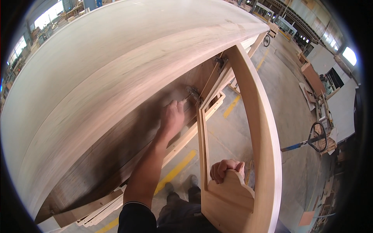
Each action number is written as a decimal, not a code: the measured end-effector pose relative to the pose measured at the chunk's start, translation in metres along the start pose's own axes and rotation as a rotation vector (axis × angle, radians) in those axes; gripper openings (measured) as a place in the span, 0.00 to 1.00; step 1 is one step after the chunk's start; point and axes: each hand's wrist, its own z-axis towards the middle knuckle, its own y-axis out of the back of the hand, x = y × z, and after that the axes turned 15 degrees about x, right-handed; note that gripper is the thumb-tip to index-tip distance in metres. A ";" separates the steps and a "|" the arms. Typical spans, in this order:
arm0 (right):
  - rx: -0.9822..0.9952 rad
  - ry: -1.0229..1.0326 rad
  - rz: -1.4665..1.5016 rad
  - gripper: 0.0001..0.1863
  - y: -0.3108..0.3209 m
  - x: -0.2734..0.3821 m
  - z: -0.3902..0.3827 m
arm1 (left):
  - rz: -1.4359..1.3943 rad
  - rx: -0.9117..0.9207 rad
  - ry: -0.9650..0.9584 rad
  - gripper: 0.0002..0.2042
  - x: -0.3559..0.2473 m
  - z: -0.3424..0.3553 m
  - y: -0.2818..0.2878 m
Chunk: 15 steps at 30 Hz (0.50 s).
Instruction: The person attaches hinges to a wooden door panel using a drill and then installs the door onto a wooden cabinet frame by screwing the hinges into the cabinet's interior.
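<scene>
A large pale wooden cabinet (116,42) fills the left and upper part of the view. Its framed wooden door (264,128) stands swung out on the right. Inside the dark opening, my left hand (173,115) is closed in a pinch beside a metal hinge (192,92). Something thin shows at its fingertips, too small to name. My right hand (227,170) wraps its fingers over the curved top edge of the door's lower panel (229,196); the rest of that arm is hidden behind the panel. A second hinge (220,61) sits farther along the door's edge.
Stacked wooden frame pieces (105,207) lie along the cabinet's near edge. Yellow lines (176,171) mark the concrete floor by my feet. To the right stand a pallet jack handle (316,136) and wood scraps and boards (311,77) along the wall.
</scene>
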 end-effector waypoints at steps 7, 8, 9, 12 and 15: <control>0.053 0.023 0.017 0.40 0.012 -0.002 -0.007 | -0.101 -0.097 -0.125 0.17 0.006 0.007 -0.020; 0.049 0.025 0.015 0.40 0.013 -0.001 -0.008 | -0.141 -0.116 -0.132 0.18 0.005 0.010 -0.022; 0.041 0.013 -0.005 0.40 0.015 0.002 -0.008 | -0.142 -0.115 -0.135 0.18 0.004 0.012 -0.024; 0.004 -0.022 -0.057 0.41 0.014 0.008 -0.002 | -0.171 0.008 -0.004 0.19 0.005 0.021 -0.016; -0.092 -0.048 -0.038 0.42 0.002 0.003 0.012 | -0.254 0.059 0.131 0.19 0.002 0.017 -0.006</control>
